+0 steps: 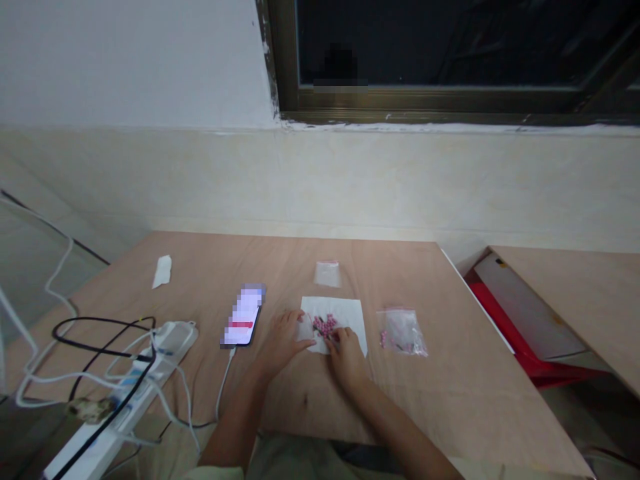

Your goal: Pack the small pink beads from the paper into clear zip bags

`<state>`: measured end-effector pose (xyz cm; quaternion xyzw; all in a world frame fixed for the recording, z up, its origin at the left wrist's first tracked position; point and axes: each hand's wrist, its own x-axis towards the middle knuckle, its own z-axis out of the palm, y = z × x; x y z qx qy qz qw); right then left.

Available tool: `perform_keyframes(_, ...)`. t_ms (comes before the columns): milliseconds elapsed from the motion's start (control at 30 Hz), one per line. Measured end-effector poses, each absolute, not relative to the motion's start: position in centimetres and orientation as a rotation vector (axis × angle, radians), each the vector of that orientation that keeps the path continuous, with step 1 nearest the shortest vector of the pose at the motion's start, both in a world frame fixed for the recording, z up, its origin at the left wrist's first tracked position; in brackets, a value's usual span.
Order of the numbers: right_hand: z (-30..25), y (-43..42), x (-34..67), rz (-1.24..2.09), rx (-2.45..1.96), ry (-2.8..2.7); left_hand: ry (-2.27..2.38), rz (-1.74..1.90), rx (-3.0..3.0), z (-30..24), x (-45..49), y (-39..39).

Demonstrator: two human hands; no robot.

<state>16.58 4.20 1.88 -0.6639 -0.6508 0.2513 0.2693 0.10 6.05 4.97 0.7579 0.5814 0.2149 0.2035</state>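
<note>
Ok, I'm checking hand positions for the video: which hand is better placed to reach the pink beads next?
Probably the right hand: its fingertips are right at the pink beads on the white paper sheet. The left hand lies at the sheet's left edge, fingertips a little short of them.

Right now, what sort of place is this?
Probably a makeshift work room, perhaps at home, rather than a proper workshop: a bare plywood table, a power strip in loose cables, and a phone on a cable.

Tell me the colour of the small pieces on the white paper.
The small pieces are pink, shown best in the head view.
</note>
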Motion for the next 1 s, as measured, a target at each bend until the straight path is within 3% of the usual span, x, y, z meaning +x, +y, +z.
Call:
perform_keyframes(200, 1.8, 4.7, 16.5, 0.643, -1.827, -1.749, 1.607, 0.602, 2.089, 5.5, 0.3, 5.5)
perform_keyframes(433, 3.2, 6.3, 16.0, 0.682, -1.495, -1.726, 1.604, 0.623, 2.088, 4.2, 1.2, 6.8)
perform_keyframes(667, 1.9, 7.4, 17.6, 0.548, -1.855, -1.732, 1.621, 0.603, 2.067, 4.9, 0.8, 7.5)
perform_keyframes(1000, 1.6, 7.9, 18.0, 0.628, -1.801, -1.755, 1.653, 0.55, 2.054, 5.5, 0.6, 6.6)
